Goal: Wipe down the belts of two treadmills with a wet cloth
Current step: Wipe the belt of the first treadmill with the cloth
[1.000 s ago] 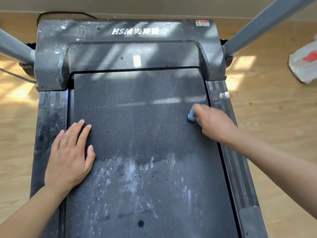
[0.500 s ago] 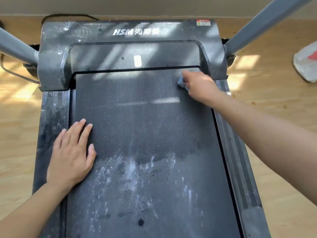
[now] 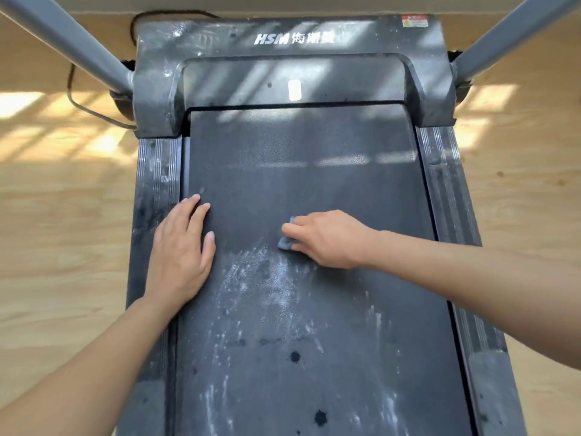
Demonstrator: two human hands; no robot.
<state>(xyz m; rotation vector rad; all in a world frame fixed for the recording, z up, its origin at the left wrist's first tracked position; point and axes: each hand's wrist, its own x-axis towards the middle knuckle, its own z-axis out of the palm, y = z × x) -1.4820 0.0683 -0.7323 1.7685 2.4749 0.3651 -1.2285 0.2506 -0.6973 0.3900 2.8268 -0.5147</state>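
Wiping one belt is the step in hand, judging by the surface. The far half of the belt (image 3: 298,171) looks dark and clean, while the near half carries white streaks (image 3: 267,278) and a few dark spots.

The right hand (image 3: 330,239) pinches a small blue-grey cloth (image 3: 284,242) in curled fingers and presses it on the belt near the middle, at the far edge of the streaked patch. Most of the cloth is hidden under the fingers; only its left end shows.

The left hand (image 3: 180,250) lies flat with straight fingers and holds nothing. It rests on the belt's left edge just beside the rail (image 3: 154,184), apparently as a brace.

The next move likely calls for drawing the cloth toward the person through the streaks, with firm pressure, pass by pass across the width. Only one treadmill is in view, so the second is probably not yet done.
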